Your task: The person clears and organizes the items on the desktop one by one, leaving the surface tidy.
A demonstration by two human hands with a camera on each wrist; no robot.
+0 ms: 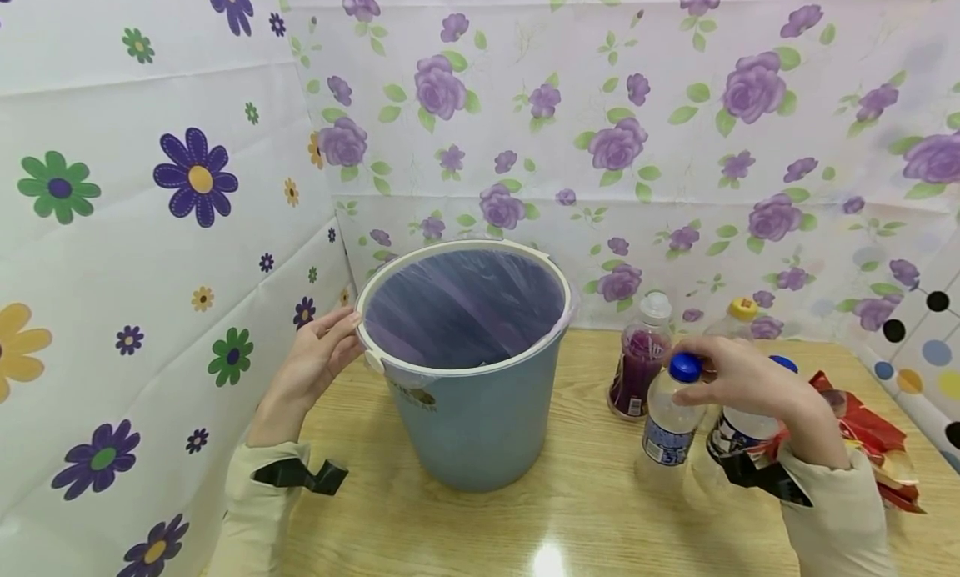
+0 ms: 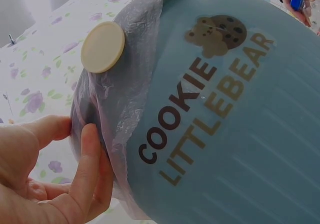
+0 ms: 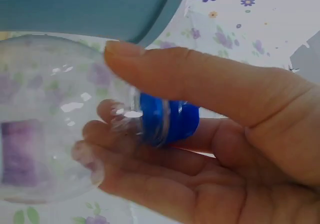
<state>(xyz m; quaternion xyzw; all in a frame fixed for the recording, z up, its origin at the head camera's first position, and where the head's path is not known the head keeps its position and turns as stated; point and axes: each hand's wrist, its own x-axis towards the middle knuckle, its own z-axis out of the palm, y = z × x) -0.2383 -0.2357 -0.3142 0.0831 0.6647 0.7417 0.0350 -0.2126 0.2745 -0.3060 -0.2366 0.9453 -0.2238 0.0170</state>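
While left hand [image 1: 322,356] pinches bin [image 1: 480,431] at rim, right hand [image 1: 738,373] grips blue-capped bottle [image 1: 669,431] by neck — likely light, squeezable, slick, best held there.

The round pale-blue bucket [image 1: 480,431] looks like smooth, matt plastic, its lilac translucent liner [image 2: 135,69] thin, crinkled film. The front clear, blue-capped bottle [image 3: 62,101] is glossy plastic; the light-brown, wood-grain tabletop [image 1: 600,510] looks smooth and shiny.
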